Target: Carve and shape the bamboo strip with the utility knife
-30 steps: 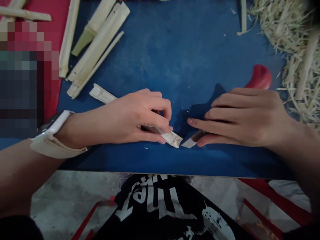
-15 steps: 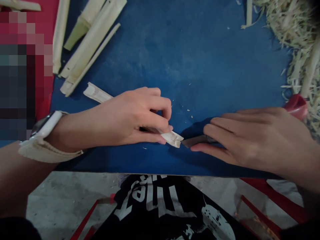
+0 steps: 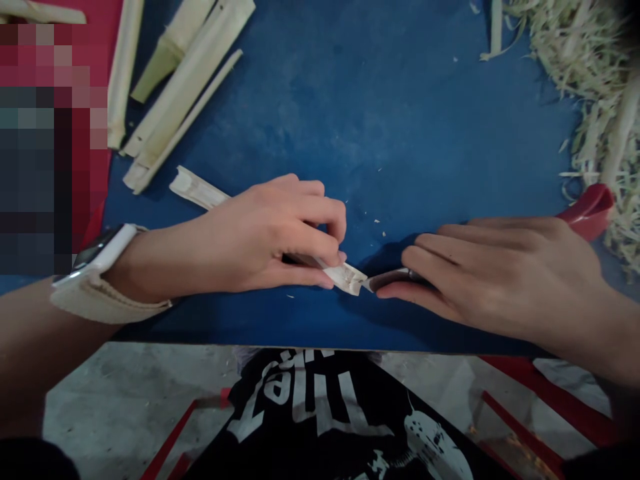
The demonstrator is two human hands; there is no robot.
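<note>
My left hand (image 3: 273, 233) is closed around a pale split stalk piece (image 3: 196, 189) that lies flat on the blue table (image 3: 380, 113). The stalk's cut end sticks out past my fingertips at the centre. My right hand (image 3: 500, 273) grips a knife with a red handle (image 3: 589, 208). Its fingers press along the blade (image 3: 387, 280), and the blade's tip touches the stalk's cut end. A white watch sits on my left wrist.
Several long pale stalk pieces (image 3: 175, 87) lie at the upper left. A heap of thin shavings (image 3: 590, 80) fills the upper right corner. The table's front edge runs below my hands, with grey floor and red frame bars under it.
My right hand has dropped lower and turned the knife, so the red handle now points right. The blade tip has come up against the stalk's end. My left hand has stayed put.
</note>
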